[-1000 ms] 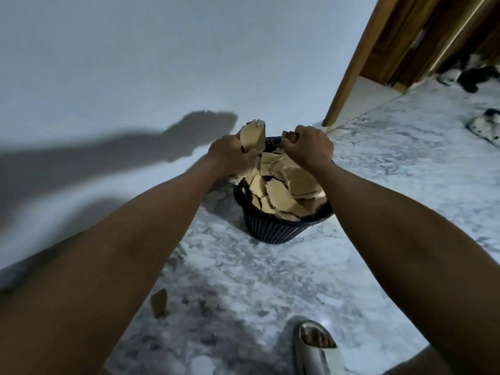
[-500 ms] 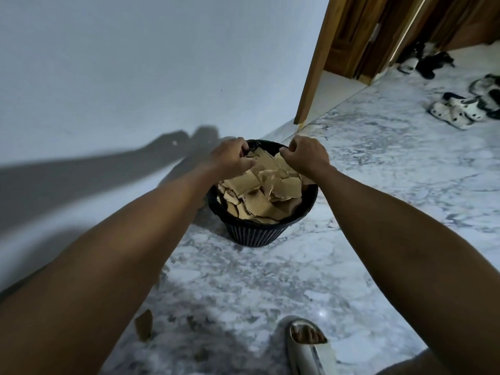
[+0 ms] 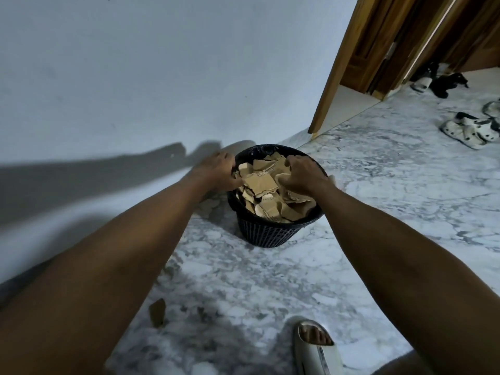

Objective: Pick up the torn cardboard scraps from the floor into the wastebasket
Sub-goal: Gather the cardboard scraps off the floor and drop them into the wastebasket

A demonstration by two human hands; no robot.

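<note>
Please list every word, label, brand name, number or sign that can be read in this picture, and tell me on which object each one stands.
None: no text can be read.
Cardboard scraps in the wastebasket: faint dark marks, too small and blurred to read.
Sandal by the foot, spotted shoes near the door frame, loose scrap on the floor: no lettering visible.

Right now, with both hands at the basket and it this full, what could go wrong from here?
1. The torn cardboard scraps are heaped to the rim of the black wastebasket; pressing may push some over the edge, near the right hand.
2. The left hand sits at the rim, so a hard push might tip the basket.
3. One scrap on the floor lies beside the left forearm and could be missed.
</note>
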